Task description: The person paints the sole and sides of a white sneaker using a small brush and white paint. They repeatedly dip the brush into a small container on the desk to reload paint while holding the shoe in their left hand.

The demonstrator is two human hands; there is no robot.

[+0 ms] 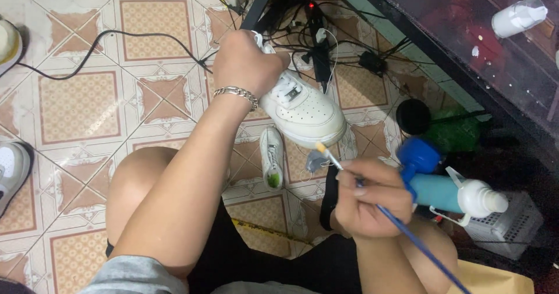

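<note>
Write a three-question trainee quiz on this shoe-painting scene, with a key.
1. True or false: the left hand holds the white sneaker up off the tiled floor.
2. Which hand holds the blue-handled paintbrush?
3. The brush tip is nearest the sneaker's: A) heel B) toe C) laces

Key: 1 true; 2 the right hand; 3 B

Silver chain bracelet (236,94) on left wrist; grey sleeve (137,275) at left shoulder; black shorts (256,259); forearms, knees bare.
</note>
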